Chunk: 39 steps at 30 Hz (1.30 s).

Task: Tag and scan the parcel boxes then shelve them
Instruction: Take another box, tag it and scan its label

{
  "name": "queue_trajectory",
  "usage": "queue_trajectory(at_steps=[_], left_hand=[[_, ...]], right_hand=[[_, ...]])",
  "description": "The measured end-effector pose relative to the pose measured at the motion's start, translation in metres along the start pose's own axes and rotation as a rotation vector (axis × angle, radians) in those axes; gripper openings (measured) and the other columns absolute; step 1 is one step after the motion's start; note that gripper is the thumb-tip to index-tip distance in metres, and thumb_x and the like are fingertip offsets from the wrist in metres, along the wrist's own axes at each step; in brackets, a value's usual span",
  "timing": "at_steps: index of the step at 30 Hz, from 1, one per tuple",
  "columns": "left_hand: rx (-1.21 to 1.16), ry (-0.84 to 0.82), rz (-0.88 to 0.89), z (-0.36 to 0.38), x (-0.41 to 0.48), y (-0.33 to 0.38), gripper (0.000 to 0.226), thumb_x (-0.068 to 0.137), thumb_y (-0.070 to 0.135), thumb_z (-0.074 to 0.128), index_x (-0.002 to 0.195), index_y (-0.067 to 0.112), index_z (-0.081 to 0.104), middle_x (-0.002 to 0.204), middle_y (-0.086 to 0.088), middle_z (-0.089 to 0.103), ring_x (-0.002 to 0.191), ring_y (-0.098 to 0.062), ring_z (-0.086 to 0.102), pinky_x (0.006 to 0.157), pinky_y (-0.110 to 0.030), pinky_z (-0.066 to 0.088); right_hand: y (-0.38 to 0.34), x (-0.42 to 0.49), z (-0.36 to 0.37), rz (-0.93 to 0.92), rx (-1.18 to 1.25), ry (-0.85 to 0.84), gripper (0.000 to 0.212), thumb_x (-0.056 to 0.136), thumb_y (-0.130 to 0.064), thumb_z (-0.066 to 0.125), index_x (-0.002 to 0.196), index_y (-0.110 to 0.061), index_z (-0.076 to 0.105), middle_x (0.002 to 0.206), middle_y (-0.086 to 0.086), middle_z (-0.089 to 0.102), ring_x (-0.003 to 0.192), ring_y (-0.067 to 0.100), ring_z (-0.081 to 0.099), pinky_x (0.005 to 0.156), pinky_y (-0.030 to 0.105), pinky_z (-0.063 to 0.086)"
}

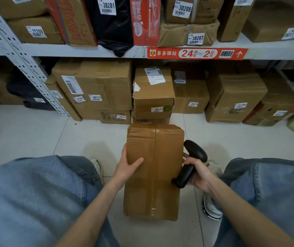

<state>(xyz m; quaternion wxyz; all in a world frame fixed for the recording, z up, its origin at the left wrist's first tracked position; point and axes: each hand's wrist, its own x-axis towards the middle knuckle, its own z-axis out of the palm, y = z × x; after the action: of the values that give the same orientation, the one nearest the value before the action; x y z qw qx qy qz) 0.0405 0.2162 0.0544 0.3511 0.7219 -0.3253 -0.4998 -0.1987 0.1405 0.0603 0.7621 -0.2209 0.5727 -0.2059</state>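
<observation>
We gripped the long brown taped cardboard parcel box (154, 172), between our knees over the white tile floor (36, 132), with left hand (126, 169); right hand (198, 172) clenched the black handheld barcode scanner (189, 163) against the box's right side.

Dim, soft blur, fisheye edges

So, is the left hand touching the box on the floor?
Touching. The head view shows the left hand gripping the left edge of the box, with the thumb lying on its top face.
</observation>
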Motion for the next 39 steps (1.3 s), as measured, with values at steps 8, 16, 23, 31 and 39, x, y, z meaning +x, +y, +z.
queue_trajectory(at_steps=[8, 16, 23, 31, 39], left_hand=[[-0.027, -0.017, -0.208, 0.027, 0.008, -0.042, 0.097, 0.078, 0.039, 0.074, 0.149, 0.033, 0.009, 0.145, -0.001, 0.037, 0.127, -0.025, 0.043, 0.105, -0.044, 0.04], [-0.115, -0.044, -0.327, 0.038, 0.015, -0.067, 0.092, 0.077, 0.042, 0.074, 0.148, 0.031, 0.017, 0.139, 0.001, 0.042, 0.118, -0.022, 0.049, 0.1, -0.043, 0.044], [-0.096, -0.044, -0.322, 0.041, 0.023, -0.06, 0.078, 0.086, 0.031, 0.068, 0.147, 0.027, 0.02, 0.134, 0.0, 0.045, 0.115, -0.021, 0.049, 0.098, -0.039, 0.043], [0.001, -0.12, -0.267, 0.037, 0.013, -0.066, 0.054, 0.085, 0.023, 0.067, 0.125, 0.031, 0.032, 0.12, 0.006, 0.05, 0.108, -0.017, 0.051, 0.09, -0.031, 0.046], [0.091, -0.191, -0.238, 0.032, -0.012, -0.068, 0.059, 0.086, 0.013, 0.062, 0.134, 0.029, 0.031, 0.12, 0.007, 0.051, 0.11, -0.016, 0.05, 0.091, -0.027, 0.043]], right_hand=[[0.044, 0.025, -0.006, 0.083, -0.046, 0.091, 0.035, 0.075, -0.005, 0.059, 0.111, -0.005, 0.055, 0.102, 0.017, 0.058, 0.097, 0.032, 0.056, 0.092, 0.049, 0.048], [0.046, 0.038, -0.023, 0.113, 0.025, 0.113, 0.015, 0.08, 0.0, 0.05, 0.094, -0.004, 0.053, 0.075, 0.011, 0.05, 0.069, 0.022, 0.048, 0.063, 0.033, 0.043], [0.041, 0.051, -0.02, 0.1, 0.002, 0.167, 0.025, 0.074, -0.002, 0.055, 0.098, -0.003, 0.055, 0.08, 0.012, 0.049, 0.075, 0.024, 0.048, 0.07, 0.035, 0.042], [0.044, 0.048, -0.016, 0.073, -0.033, 0.209, 0.018, 0.073, -0.003, 0.056, 0.091, -0.007, 0.056, 0.08, 0.01, 0.049, 0.075, 0.022, 0.048, 0.069, 0.034, 0.041], [0.049, 0.024, -0.008, 0.109, -0.195, 0.256, 0.017, 0.076, -0.002, 0.055, 0.093, -0.004, 0.056, 0.081, 0.01, 0.051, 0.075, 0.024, 0.05, 0.061, 0.031, 0.041]])
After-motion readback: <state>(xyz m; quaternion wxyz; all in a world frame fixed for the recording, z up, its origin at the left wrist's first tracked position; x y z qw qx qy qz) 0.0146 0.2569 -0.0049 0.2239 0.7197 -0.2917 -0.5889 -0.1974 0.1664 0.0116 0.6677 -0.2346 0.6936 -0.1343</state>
